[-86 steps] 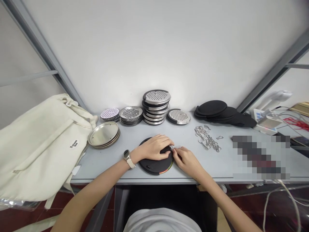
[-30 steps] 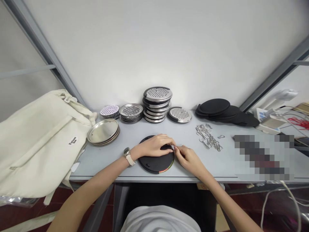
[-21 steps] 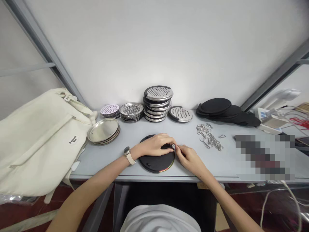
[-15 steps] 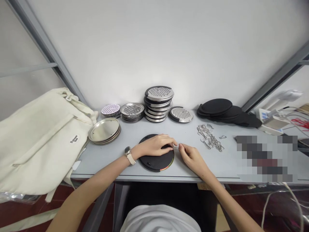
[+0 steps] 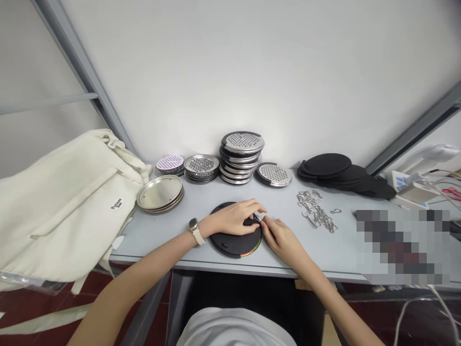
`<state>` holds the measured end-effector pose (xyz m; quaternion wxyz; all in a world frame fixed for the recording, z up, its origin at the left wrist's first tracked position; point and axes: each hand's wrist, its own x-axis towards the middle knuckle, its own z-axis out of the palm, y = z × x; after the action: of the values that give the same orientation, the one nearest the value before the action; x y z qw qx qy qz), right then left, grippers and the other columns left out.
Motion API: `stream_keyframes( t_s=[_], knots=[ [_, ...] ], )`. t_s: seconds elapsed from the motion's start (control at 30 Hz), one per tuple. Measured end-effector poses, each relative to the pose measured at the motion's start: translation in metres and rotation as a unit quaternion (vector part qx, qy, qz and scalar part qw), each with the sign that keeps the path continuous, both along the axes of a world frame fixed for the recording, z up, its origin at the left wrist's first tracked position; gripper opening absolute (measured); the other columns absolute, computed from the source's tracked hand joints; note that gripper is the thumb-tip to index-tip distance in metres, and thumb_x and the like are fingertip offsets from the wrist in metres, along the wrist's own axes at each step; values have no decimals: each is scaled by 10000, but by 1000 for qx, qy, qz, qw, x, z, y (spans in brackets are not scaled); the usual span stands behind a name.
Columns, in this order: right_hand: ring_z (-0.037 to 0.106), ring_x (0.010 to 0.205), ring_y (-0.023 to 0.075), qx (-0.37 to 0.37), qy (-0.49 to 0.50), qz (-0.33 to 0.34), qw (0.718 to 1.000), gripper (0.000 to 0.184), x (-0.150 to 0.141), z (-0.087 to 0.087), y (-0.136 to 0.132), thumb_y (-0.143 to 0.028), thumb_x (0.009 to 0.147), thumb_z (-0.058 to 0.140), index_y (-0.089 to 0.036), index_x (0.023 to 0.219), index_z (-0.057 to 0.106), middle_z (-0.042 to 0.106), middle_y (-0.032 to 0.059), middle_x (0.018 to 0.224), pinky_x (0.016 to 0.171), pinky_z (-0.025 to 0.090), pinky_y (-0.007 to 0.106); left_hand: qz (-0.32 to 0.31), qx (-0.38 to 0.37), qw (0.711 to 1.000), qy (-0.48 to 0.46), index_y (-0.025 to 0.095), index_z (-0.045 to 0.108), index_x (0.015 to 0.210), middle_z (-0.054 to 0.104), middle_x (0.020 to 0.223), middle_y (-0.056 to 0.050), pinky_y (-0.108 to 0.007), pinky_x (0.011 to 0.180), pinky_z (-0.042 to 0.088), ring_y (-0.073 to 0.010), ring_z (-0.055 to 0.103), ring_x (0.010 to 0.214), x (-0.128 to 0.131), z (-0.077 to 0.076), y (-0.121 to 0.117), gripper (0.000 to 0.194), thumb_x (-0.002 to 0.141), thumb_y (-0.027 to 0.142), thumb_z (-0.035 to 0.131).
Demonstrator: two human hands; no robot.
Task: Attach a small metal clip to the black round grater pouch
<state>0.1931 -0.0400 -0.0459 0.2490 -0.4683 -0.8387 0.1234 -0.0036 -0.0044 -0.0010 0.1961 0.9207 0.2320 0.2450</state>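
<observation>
A black round disc (image 5: 233, 244) lies flat near the table's front edge, with a strip of red, yellow and green showing at its lower right rim. My left hand (image 5: 239, 218), a watch on its wrist, rests over the disc and holds it, fingers and thumb curving to its right side. Between the two hands a small shiny metal clip (image 5: 257, 217) shows at that side. My right hand (image 5: 279, 236) pinches its lower end with thumb and forefinger. How the clip meets the disc is partly hidden by my fingers.
Loose metal clips (image 5: 317, 211) lie right of my hands. Behind stand a tall stack of grater discs (image 5: 242, 158), a single grater (image 5: 275, 174), shorter grater stacks (image 5: 201, 166) and metal lids (image 5: 161, 192). Black discs (image 5: 327, 166) pile up at right; a cream bag (image 5: 72, 206) fills the left.
My right hand has closed in on my left hand at the disc's right edge, and the clip is now nearer the disc. The view has shifted slightly.
</observation>
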Motion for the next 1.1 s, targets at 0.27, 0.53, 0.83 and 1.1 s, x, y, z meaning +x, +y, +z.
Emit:
stream_keyframes(
  t_s=[0.27, 0.53, 0.83, 1.1],
  knots=[
    [531, 643, 189, 18, -38, 7, 999, 297, 0, -1, -1, -237, 951, 317, -211, 677, 430, 545, 22, 614, 642, 380, 298, -8, 38, 999, 17, 155, 533, 1099, 616, 1057, -79, -321, 951, 398, -200, 549, 1011, 2, -3, 2, 286, 813, 153, 524],
    [541, 644, 189, 25, -53, 7, 998, 318, 1, -3, 0, -236, 965, 291, -209, 693, 454, 567, 27, 627, 668, 389, 308, -3, 44, 999, 25, 166, 549, 1115, 628, 1074, -77, -340, 988, 372, -215, 538, 1050, 2, -4, 2, 290, 827, 174, 518],
    [557, 659, 195, 37, -75, 8, 996, 338, -2, -1, -1, -224, 970, 281, -199, 711, 496, 601, 42, 647, 685, 395, 316, 2, 58, 998, 22, 180, 572, 1085, 651, 1055, -53, -350, 990, 352, -207, 541, 1018, 1, -6, 4, 285, 802, 166, 543],
    [544, 649, 190, 27, -50, 11, 998, 338, -2, 2, -3, -233, 972, 285, -201, 708, 493, 589, 41, 646, 676, 389, 317, -5, 34, 999, 23, 187, 582, 1057, 646, 1041, -54, -349, 987, 349, -205, 547, 1006, 2, -4, 3, 264, 798, 153, 541]
  ],
)
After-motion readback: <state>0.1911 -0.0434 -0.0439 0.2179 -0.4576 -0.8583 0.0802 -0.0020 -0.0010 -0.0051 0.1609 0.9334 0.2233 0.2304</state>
